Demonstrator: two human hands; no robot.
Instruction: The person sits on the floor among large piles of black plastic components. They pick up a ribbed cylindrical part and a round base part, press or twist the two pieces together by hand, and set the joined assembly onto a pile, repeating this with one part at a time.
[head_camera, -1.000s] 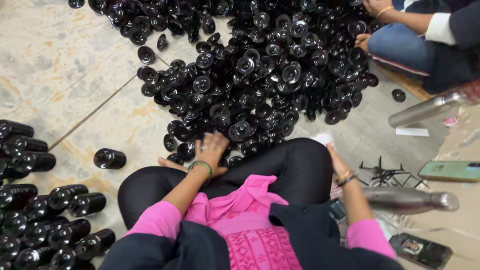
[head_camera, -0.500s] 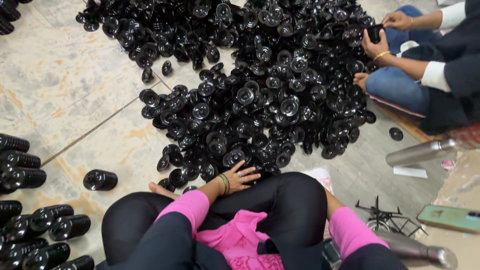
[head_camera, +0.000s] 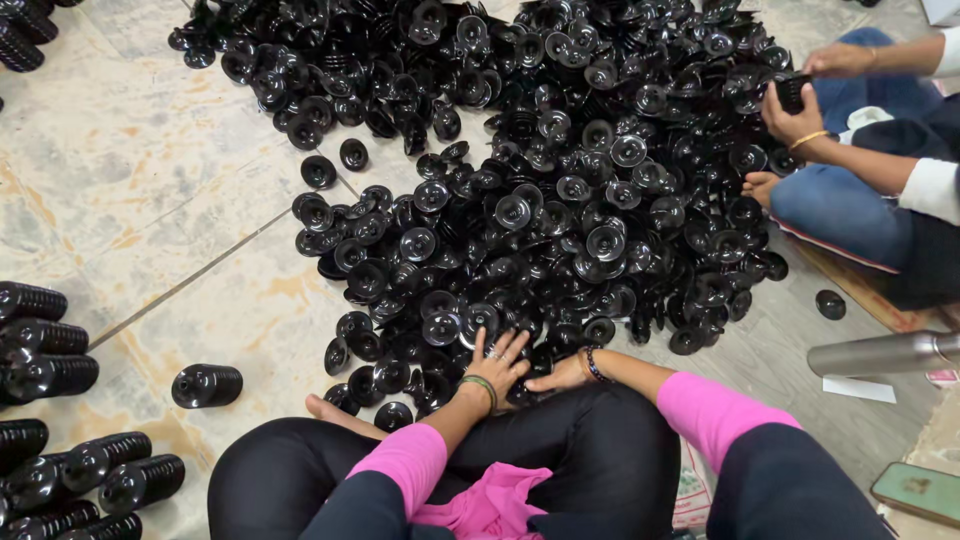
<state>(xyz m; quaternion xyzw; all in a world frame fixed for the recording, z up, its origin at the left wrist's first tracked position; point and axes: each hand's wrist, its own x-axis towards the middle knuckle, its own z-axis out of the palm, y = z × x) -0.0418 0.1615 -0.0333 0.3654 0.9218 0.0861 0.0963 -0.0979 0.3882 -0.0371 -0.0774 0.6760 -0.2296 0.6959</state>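
A big heap of black round plastic discs (head_camera: 560, 200) covers the tiled floor in front of my crossed legs. My left hand (head_camera: 500, 360), a green bangle on its wrist, lies with fingers spread on the discs at the heap's near edge. My right hand (head_camera: 562, 378), with a dark bead bracelet, lies low just to its right, touching the same discs. Its fingertips are hidden among the discs and under my left hand, so I cannot tell whether it holds one.
Stacked columns of the black discs (head_camera: 45, 345) lie at the left, with more stacked columns (head_camera: 130, 480) near my knee and a short single stack (head_camera: 205, 385) apart. A co-worker's hand (head_camera: 795, 115) at the right holds a black part. A metal flask (head_camera: 880, 352), a white paper (head_camera: 850, 388) and a phone (head_camera: 920, 490) lie at the right.
My left hand has gone from my knee forward onto the heap's edge. My right hand has come in from the right side to join it. The view has tilted toward the heap.
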